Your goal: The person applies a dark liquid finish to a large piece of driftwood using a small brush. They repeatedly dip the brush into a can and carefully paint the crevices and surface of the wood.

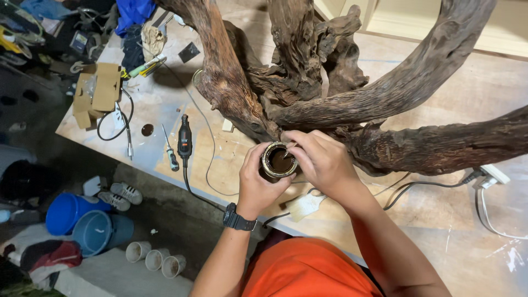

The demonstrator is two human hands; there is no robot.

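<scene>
L hand (pixel 258 184): wrapped round small open can (pixel 279 161), fingers closed on its side, held just above table (pixel 440 214) edge.
Can: round, dark brown liquid inside, right in front of driftwood (pixel 308 82).
R hand (pixel 322 159): fingers pinched on thin stick/brush, tip in can.
Nearby: rotary tool (pixel 185 140) & screwdriver (pixel 169 149) lay left, well apart.

Dark brown gnarled driftwood (pixel 352 93); brown liquid in can (pixel 279 161); blue buckets (pixel 82 223); orange shirt (pixel 308 269); black wristwatch (pixel 238 220)
</scene>
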